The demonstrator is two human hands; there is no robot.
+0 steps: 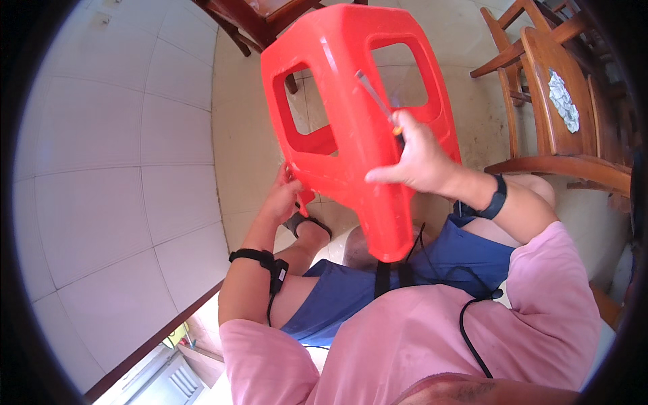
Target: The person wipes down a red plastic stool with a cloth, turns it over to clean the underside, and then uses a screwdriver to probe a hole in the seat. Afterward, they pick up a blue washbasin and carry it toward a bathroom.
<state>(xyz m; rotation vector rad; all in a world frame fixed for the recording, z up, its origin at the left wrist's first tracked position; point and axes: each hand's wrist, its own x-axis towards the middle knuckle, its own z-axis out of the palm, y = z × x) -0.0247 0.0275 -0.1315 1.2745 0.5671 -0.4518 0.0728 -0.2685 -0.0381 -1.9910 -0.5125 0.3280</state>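
Note:
A red plastic stool (349, 121) is held up on its side over my lap, one leg pointing towards my belly. My left hand (284, 195) grips the end of a leg at the stool's left, its fingers partly behind the plastic. My right hand (417, 154) holds a screwdriver (377, 96) by its dark and yellow handle, mostly hidden in the palm. The metal shaft points up and left across the stool's red side. My right thumb is spread near the stool's leg.
Wooden chairs (562, 142) stand at the right, one with a crumpled pale cloth or paper (563, 101) on its seat. Dark wooden furniture (253, 23) is at the top. A white tiled wall (101, 167) rises on the left. Black cables (468, 329) run over my shirt and lap.

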